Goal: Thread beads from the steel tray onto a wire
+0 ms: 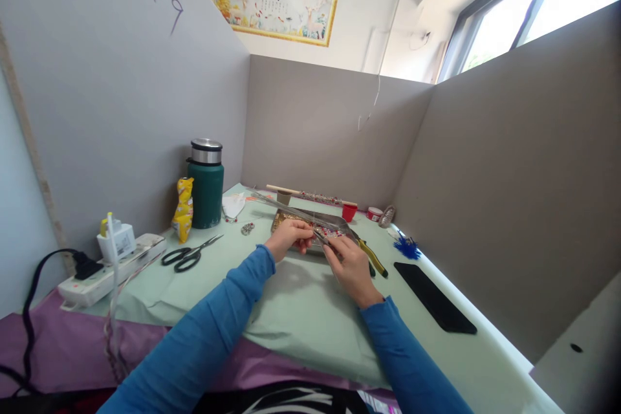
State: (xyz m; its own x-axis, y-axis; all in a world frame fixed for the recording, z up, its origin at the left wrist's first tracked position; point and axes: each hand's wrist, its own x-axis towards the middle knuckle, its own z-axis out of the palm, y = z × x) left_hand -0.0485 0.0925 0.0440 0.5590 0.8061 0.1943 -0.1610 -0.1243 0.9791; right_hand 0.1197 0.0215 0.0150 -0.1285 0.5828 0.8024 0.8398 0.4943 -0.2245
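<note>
My left hand [290,238] is closed in a pinch over the near side of a metal tray [356,247]; what sits between its fingertips is too small to name. My right hand [353,268] is wrapped round a slim dark metal tool [320,237], its tip pointing at the left fingertips. Small red and silvery beads [334,231] lie in the tray behind the hands. Long thin wires [295,208] stretch across the tray's far left. Touching or close by the right hand are pliers [372,259] with yellow and dark green handles.
Black scissors [190,255], a small beaded piece [248,229], a green bottle [206,191], a yellow packet [184,210] and a power strip [114,272] stand left. Rightward are a red cup [348,212], blue bristly bundle [407,246] and black flat case [435,297]. Grey partitions [334,129] enclose the table.
</note>
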